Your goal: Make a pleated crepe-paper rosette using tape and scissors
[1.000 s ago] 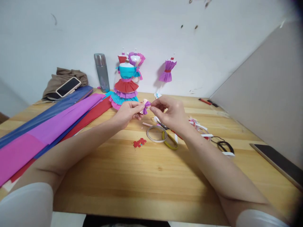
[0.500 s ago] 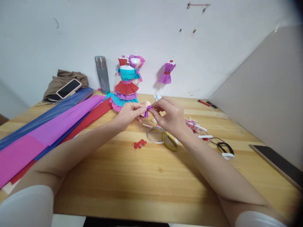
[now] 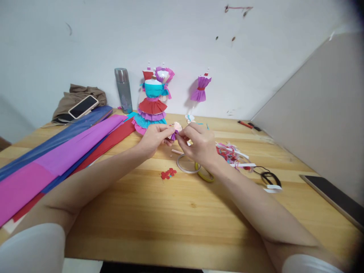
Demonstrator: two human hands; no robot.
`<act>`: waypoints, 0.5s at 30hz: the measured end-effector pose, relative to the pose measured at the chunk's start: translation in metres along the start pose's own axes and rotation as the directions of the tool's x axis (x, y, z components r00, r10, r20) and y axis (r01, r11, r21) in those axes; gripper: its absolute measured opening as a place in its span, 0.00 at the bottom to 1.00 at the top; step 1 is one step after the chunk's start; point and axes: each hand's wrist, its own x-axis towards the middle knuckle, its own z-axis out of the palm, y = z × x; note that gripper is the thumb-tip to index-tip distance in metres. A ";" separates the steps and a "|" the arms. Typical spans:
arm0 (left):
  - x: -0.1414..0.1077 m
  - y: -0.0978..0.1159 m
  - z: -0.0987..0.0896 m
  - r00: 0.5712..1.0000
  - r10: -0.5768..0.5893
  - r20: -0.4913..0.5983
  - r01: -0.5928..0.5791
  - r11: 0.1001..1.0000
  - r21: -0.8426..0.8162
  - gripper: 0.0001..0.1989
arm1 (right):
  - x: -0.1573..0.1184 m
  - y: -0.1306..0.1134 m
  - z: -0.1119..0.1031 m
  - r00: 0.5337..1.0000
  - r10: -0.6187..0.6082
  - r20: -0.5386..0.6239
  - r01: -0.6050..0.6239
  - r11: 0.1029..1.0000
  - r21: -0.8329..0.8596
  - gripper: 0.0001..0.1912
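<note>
My left hand (image 3: 156,138) pinches the left side of a small gathered paper piece (image 3: 176,131), cream at the top and purple below. At its right side, my right hand (image 3: 196,141) has thumb and fingertips closed on the purple part. Just behind my left hand stands a dress form (image 3: 152,104) in turquoise, red and purple paper, with more dressed forms behind it. Below my hands lie a clear tape ring (image 3: 186,163), a yellow ring (image 3: 205,175) partly under my right wrist, and red paper cutouts (image 3: 168,173).
Long folded crepe papers (image 3: 65,151) cover the table's left side. A bottle (image 3: 123,91) and a phone on brown cloth (image 3: 83,106) stand behind them. Shredded paper (image 3: 229,152), a black cord (image 3: 270,177) and a dark tablet (image 3: 331,197) lie right. A purple dress (image 3: 201,89) is at the wall.
My right hand has shifted slightly left and down against the paper piece. More of its cream top shows, and more shredded paper is visible beside my right wrist.
</note>
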 end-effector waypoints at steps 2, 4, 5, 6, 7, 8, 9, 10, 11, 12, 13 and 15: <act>0.001 -0.001 -0.002 1.000 0.006 0.017 -0.006 1.000 -0.016 0.13 | -0.001 -0.002 0.003 0.999 -0.033 -0.027 0.031 0.998 -0.056 0.14; 0.002 -0.002 -0.004 0.999 0.017 0.045 -0.016 0.999 -0.032 0.14 | -0.002 -0.003 0.005 0.996 -0.063 -0.056 0.059 0.995 -0.079 0.14; 0.002 -0.003 -0.005 0.998 0.022 0.060 -0.020 0.999 -0.039 0.15 | -0.003 -0.003 0.005 0.996 -0.070 -0.062 0.065 0.995 -0.078 0.15; 0.003 -0.003 -0.006 0.997 0.027 0.075 -0.023 0.999 -0.044 0.15 | -0.003 -0.004 0.005 0.996 -0.066 -0.062 0.061 0.996 -0.070 0.14; 0.003 -0.002 -0.007 0.996 0.030 0.089 -0.025 0.999 -0.048 0.15 | -0.003 -0.004 0.004 0.997 -0.048 -0.061 0.045 0.997 -0.055 0.13; 0.003 -0.002 -0.008 0.994 0.032 0.100 -0.027 0.998 -0.051 0.15 | -0.003 -0.004 0.003 0.998 -0.021 -0.062 0.019 0.999 -0.031 0.11; 0.003 -0.001 -0.009 0.994 0.033 0.107 -0.028 0.998 -0.052 0.16 | -0.003 -0.005 0.002 0.998 0.014 -0.067 -0.014 1.000 0.000 0.09; 0.004 -0.001 -0.009 0.993 0.033 0.110 -0.028 0.998 -0.052 0.16 | -0.003 -0.005 0.001 0.996 0.053 -0.074 -0.050 0.998 0.035 0.06; 0.004 0.000 -0.009 0.994 0.034 0.108 -0.028 0.998 -0.054 0.16 | -0.003 -0.005 0.000 0.993 0.090 -0.079 -0.084 0.994 0.071 0.05; 0.004 0.000 -0.009 0.994 0.032 0.105 -0.027 0.998 -0.055 0.16 | -0.003 -0.005 -0.001 0.989 0.123 -0.076 -0.115 0.988 0.102 0.07; 0.003 0.000 -0.009 0.994 0.030 0.101 -0.025 0.998 -0.054 0.16 | -0.003 -0.005 -0.002 0.986 0.152 -0.065 -0.143 0.982 0.123 0.08; 0.003 -0.001 -0.009 0.995 0.022 0.102 -0.017 0.999 -0.048 0.16 | -0.003 -0.005 -0.002 0.982 0.187 -0.025 -0.182 0.974 0.134 0.11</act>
